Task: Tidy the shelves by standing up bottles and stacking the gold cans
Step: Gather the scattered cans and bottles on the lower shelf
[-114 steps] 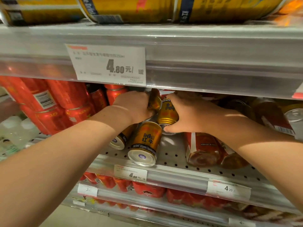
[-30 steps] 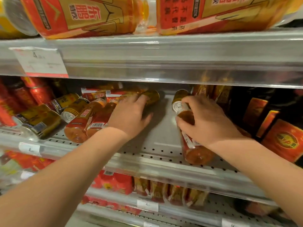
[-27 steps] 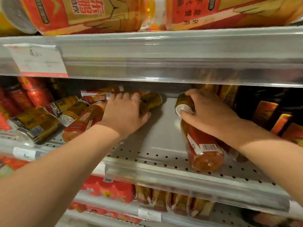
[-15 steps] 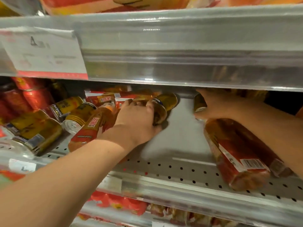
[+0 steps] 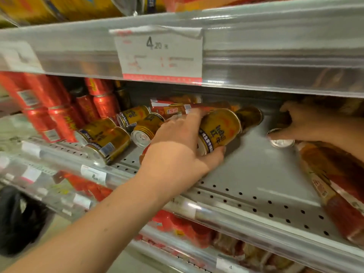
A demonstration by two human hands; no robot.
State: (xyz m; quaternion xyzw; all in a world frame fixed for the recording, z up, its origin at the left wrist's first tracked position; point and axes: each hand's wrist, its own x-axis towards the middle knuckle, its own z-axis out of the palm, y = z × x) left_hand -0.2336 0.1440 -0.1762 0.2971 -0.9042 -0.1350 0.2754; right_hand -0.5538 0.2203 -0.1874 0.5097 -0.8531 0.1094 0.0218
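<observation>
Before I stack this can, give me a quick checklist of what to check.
1. Left hand gripping the gold can: ok.
2. Right hand holding the silver-ended can: ok.
3. Gold can upright: not ok, it lies tilted.
4. Bare shelf floor between the hands: ok.
5. Bottle at right standing: not ok, lying down.
6. Headroom for a stack: cannot tell.

Several gold cans (image 5: 106,141) lie on their sides at the left of the shelf (image 5: 256,174). The held can (image 5: 218,131) tilts mid-shelf. Amber, red-labelled bottles (image 5: 331,186) lie flat at right.
</observation>
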